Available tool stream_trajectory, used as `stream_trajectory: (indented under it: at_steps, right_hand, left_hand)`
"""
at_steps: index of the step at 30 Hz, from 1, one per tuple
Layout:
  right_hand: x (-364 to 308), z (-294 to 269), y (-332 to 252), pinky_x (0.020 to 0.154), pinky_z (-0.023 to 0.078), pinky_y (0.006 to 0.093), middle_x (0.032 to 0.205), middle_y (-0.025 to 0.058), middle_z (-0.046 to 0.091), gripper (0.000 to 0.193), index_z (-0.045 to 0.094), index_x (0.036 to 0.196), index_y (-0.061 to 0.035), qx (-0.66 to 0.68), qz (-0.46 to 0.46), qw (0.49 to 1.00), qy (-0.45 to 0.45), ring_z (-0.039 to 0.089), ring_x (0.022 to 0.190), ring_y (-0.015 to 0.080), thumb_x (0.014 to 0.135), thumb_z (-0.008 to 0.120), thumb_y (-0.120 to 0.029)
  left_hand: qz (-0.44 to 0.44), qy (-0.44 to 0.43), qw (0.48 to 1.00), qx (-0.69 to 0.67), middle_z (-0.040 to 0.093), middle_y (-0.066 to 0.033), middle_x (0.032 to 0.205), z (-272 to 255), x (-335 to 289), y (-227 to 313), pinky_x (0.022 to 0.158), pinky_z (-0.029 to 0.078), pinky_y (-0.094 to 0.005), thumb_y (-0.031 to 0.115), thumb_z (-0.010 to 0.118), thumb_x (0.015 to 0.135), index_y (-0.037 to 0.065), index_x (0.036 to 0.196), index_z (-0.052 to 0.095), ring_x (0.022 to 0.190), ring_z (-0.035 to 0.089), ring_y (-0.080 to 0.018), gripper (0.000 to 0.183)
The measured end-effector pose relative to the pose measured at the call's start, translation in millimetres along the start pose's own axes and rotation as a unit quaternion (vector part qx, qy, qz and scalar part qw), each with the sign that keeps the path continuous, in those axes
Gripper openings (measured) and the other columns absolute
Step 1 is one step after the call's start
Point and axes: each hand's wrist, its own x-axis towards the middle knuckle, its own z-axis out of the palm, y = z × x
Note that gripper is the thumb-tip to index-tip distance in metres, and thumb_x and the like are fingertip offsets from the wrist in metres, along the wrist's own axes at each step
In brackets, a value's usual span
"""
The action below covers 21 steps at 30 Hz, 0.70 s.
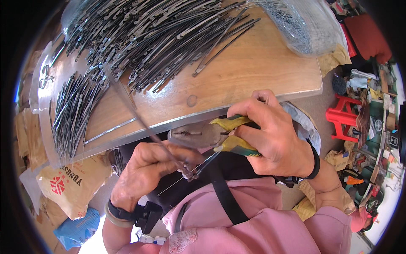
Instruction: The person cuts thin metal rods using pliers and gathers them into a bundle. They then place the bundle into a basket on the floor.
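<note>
My right hand [277,142] is wrapped round combination pliers [195,135] with yellow and green handles. Their jaws point left, just above the fingers of my left hand [144,169]. That left hand pinches the lower end of a long thin metal strip [141,120], blurred, which slants up and left over the table edge. By the fingertips, a small metal fitting [190,173] sits at the strip's end. Thin wire pins [171,186] stick out there. Whether the plier jaws touch anything is unclear.
A large pile of dark metal strips [165,46] covers the wooden table [270,67]. A smaller bundle [76,112] lies to its left. At the back right lies a clear bag of small metal pieces [292,31]. A red stool [342,118] and paper sacks [76,182] stand around.
</note>
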Motion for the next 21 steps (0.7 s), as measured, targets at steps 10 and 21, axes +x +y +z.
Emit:
stream_trajectory:
  at_steps: [10,21]
  right_hand:
    - [6.1,9.2,-9.7,0.085,0.039,0.0489,0.104,0.0104,0.061,0.02,0.063,0.074,-0.0049,-0.006,-0.034,0.999,0.004,0.059,0.093,0.0287,0.057,0.068,-0.014]
    - [-34.6,-1.6,-11.3,0.074,0.053,0.0319,0.11,0.0165,0.061,0.029,0.07,0.097,0.0015,0.197,0.203,0.957,-0.069,0.065,0.086,0.0278,0.07,0.077,-0.003]
  left_hand:
    - [-0.005,0.047,0.983,-0.178,0.068,-0.0049,0.082,35.3,9.2,-26.2,0.055,0.047,-0.0215,0.009,0.061,0.092,-0.002,0.107,0.065,0.067,0.059,-0.0077,0.019]
    - [0.096,0.224,0.952,-0.186,0.059,-0.0003,0.069,54.2,3.6,-22.6,0.052,0.034,-0.017,-0.001,0.063,0.093,-0.002,0.097,0.06,0.057,0.045,-0.0021,0.006]
